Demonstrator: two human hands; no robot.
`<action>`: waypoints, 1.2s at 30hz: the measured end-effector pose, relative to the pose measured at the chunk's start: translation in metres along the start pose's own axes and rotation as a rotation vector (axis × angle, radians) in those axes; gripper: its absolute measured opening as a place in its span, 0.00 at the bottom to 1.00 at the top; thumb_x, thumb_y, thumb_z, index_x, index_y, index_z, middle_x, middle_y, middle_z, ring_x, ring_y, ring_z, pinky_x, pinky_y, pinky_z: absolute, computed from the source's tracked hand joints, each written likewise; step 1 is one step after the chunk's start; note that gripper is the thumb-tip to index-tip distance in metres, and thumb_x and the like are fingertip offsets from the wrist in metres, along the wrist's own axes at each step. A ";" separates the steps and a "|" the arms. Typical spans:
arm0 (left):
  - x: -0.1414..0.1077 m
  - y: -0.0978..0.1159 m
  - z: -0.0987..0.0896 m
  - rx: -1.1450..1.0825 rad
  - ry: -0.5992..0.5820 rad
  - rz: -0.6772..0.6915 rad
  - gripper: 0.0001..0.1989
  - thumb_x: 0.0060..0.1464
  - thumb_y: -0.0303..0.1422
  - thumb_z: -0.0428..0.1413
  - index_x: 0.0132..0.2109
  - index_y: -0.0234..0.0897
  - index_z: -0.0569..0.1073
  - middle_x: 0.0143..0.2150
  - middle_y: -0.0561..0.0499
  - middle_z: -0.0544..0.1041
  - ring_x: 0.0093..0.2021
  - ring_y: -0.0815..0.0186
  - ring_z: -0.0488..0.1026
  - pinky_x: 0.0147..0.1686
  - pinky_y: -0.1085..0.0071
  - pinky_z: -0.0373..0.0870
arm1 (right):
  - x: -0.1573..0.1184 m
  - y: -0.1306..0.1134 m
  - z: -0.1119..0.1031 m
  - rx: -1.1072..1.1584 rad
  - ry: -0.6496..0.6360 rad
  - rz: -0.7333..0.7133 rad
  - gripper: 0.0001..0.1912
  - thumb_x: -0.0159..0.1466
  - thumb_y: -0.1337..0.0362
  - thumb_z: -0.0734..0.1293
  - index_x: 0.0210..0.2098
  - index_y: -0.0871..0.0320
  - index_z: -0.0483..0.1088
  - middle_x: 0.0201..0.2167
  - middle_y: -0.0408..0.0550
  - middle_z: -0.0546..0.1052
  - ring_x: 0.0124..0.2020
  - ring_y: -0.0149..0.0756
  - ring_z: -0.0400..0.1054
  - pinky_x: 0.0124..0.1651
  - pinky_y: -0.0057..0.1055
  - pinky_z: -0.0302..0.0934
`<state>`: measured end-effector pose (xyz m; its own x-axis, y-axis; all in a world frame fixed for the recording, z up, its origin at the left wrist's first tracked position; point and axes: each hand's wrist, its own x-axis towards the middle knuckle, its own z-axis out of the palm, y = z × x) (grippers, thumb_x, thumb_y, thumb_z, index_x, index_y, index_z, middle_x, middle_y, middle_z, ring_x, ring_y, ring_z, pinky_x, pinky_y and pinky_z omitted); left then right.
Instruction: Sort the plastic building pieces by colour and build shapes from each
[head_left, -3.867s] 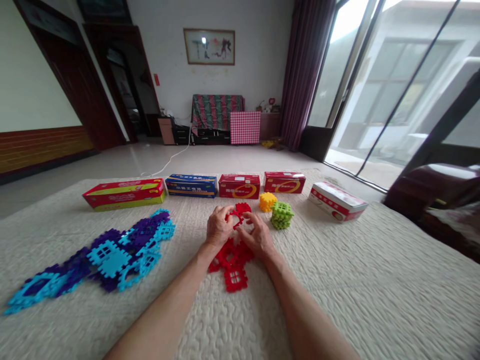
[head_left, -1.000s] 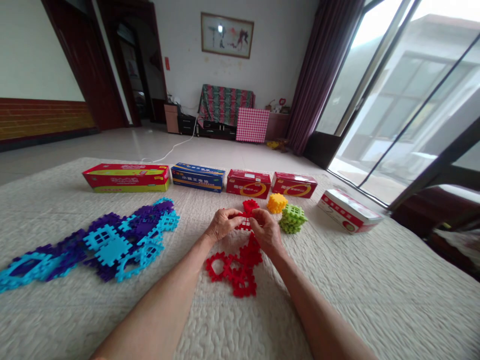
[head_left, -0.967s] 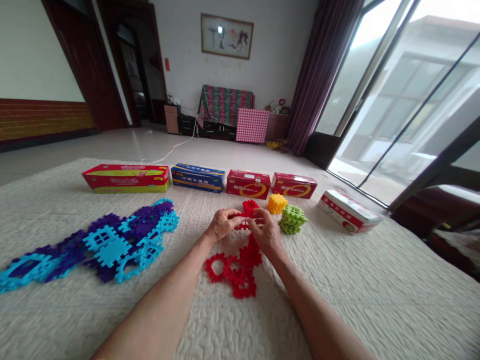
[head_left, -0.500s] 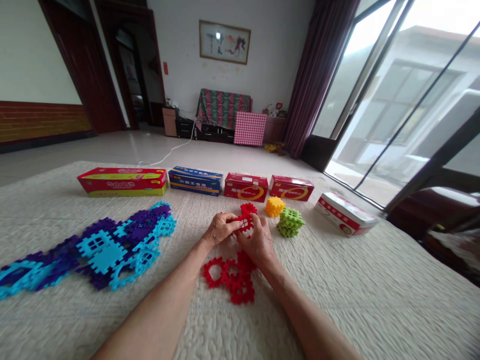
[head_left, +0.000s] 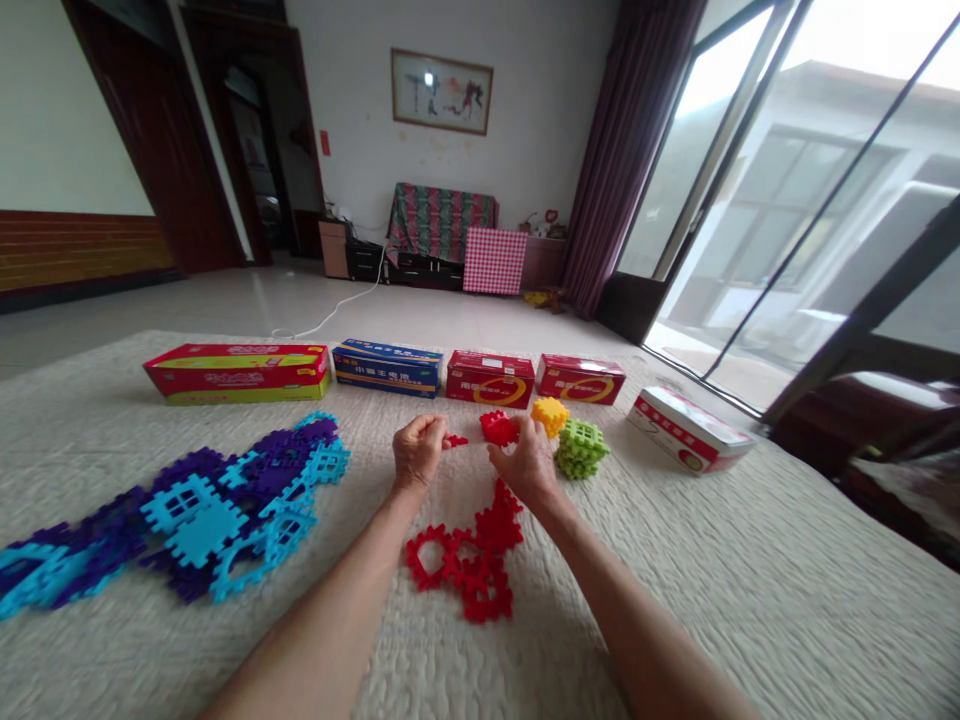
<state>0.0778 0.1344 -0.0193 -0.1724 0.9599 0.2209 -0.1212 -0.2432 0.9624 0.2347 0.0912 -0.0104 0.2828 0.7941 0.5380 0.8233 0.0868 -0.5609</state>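
My left hand (head_left: 418, 452) pinches a thin red interlocking piece (head_left: 457, 440) with toothed edges, turned nearly edge-on. To its right, my right hand (head_left: 528, 458) has its fingertips at a red toothed block piece (head_left: 498, 428) on the mat, thumb on the near side; its fingers partly hide that piece. A loose heap of flat red pieces (head_left: 480, 560), some with cut-out middles, lies between my forearms. Just past my right hand sit a yellow cube (head_left: 550, 416) and a stack of green pieces (head_left: 581, 448).
Purple and light-blue pieces (head_left: 202, 520) spread over the left of the quilted mat (head_left: 675, 580). A long red-and-yellow box (head_left: 237, 374), a blue box (head_left: 387, 368), two red boxes (head_left: 490, 379) and a white-and-red box (head_left: 686, 428) line the far side.
My hands have moved apart. The left drew leftward with a red piece, while the right shifted slightly right, uncovering more of the red heap. The view has tilted slightly.
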 end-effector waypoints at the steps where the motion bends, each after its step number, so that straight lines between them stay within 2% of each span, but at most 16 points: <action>1: 0.002 -0.002 -0.001 -0.001 0.028 -0.009 0.12 0.44 0.39 0.56 0.32 0.34 0.75 0.21 0.54 0.73 0.21 0.69 0.71 0.23 0.74 0.68 | 0.006 -0.002 0.000 -0.019 -0.022 0.009 0.19 0.51 0.63 0.68 0.43 0.59 0.67 0.39 0.52 0.69 0.40 0.43 0.65 0.46 0.41 0.61; 5: 0.005 -0.006 -0.002 0.039 0.039 -0.013 0.11 0.44 0.39 0.56 0.32 0.35 0.75 0.21 0.54 0.74 0.21 0.68 0.71 0.23 0.74 0.69 | 0.027 -0.009 0.003 -0.075 -0.065 0.033 0.19 0.54 0.61 0.67 0.44 0.60 0.69 0.42 0.56 0.69 0.42 0.45 0.65 0.46 0.40 0.61; 9: 0.004 -0.006 -0.003 0.087 0.065 0.007 0.12 0.46 0.40 0.55 0.32 0.36 0.75 0.21 0.54 0.74 0.21 0.68 0.71 0.24 0.74 0.69 | 0.035 -0.008 0.009 -0.126 -0.095 0.055 0.17 0.54 0.60 0.67 0.42 0.60 0.70 0.41 0.57 0.69 0.42 0.45 0.65 0.46 0.40 0.60; 14: 0.004 -0.006 -0.002 0.128 0.066 0.025 0.11 0.47 0.40 0.54 0.31 0.37 0.75 0.21 0.54 0.73 0.21 0.68 0.71 0.23 0.75 0.68 | 0.028 -0.006 0.012 -0.159 -0.058 0.050 0.18 0.54 0.61 0.68 0.43 0.61 0.68 0.43 0.58 0.68 0.43 0.46 0.64 0.47 0.40 0.60; 18: 0.005 -0.009 -0.003 0.158 0.077 0.050 0.11 0.47 0.39 0.53 0.30 0.37 0.75 0.21 0.54 0.73 0.21 0.68 0.70 0.23 0.75 0.67 | 0.014 -0.006 0.005 -0.145 -0.006 -0.038 0.17 0.55 0.62 0.66 0.44 0.60 0.68 0.43 0.56 0.68 0.44 0.46 0.64 0.47 0.40 0.59; 21: 0.006 -0.013 -0.003 0.199 0.066 0.084 0.11 0.48 0.39 0.53 0.31 0.37 0.76 0.21 0.54 0.73 0.21 0.68 0.70 0.24 0.74 0.67 | 0.003 -0.003 -0.004 -0.125 -0.032 -0.112 0.13 0.57 0.65 0.64 0.42 0.58 0.69 0.40 0.53 0.69 0.42 0.43 0.65 0.45 0.37 0.60; 29: 0.005 -0.017 -0.005 0.330 0.070 0.177 0.13 0.48 0.37 0.52 0.35 0.36 0.78 0.27 0.50 0.78 0.30 0.64 0.74 0.29 0.73 0.68 | -0.029 0.020 -0.028 0.045 -0.180 -0.094 0.10 0.55 0.70 0.61 0.34 0.58 0.73 0.30 0.46 0.72 0.28 0.32 0.65 0.35 0.29 0.60; 33: 0.007 -0.021 -0.004 0.357 0.064 0.190 0.13 0.48 0.37 0.51 0.36 0.37 0.78 0.29 0.50 0.79 0.31 0.64 0.75 0.29 0.73 0.68 | -0.031 0.020 -0.044 0.164 -0.386 -0.182 0.11 0.55 0.71 0.62 0.34 0.58 0.74 0.30 0.45 0.73 0.29 0.31 0.67 0.35 0.27 0.61; 36: 0.010 -0.026 -0.004 0.359 0.067 0.195 0.14 0.48 0.37 0.51 0.36 0.36 0.78 0.29 0.51 0.79 0.31 0.64 0.75 0.29 0.73 0.68 | -0.027 0.015 -0.060 0.220 -0.586 -0.200 0.16 0.52 0.72 0.64 0.40 0.56 0.75 0.37 0.45 0.75 0.35 0.33 0.69 0.38 0.27 0.62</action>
<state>0.0757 0.1494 -0.0426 -0.2235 0.8865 0.4052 0.2668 -0.3442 0.9002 0.2695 0.0347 0.0043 -0.2314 0.9406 0.2485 0.6949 0.3386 -0.6344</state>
